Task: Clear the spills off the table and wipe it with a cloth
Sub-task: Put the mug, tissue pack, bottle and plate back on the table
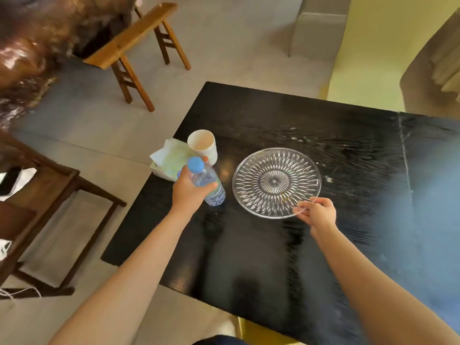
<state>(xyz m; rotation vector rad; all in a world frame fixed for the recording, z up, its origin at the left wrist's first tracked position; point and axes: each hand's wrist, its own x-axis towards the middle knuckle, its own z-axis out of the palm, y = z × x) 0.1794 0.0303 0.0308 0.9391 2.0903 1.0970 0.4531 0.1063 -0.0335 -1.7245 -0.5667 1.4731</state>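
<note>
The big black table (286, 257) fills the middle and right of the frame. Its dark top has shiny wet streaks near the upper middle, which look like the spills to be cleaned. Wooden stools (139, 48) stand on the floor in the upper left.

In the middle of the table is a round glass plate (276, 182) with a sparkly cut pattern. It looks empty. The right hand (315, 214) pinches its near edge, fingers closed on the rim, I think to lift it out of the way.

Left of the plate, the left hand (190, 191) is wrapped tight around a water bottle (207, 185) with a blue cap. The bottle leans a little, its bottom on or just above the table. It likely must go too, so the top can be wiped.

Behind the bottle stands a white cup (202, 145). Touching the cup on its left, at the table's edge, is a pale crumpled cloth (171, 159), or maybe tissues. Nobody holds it yet.
</note>
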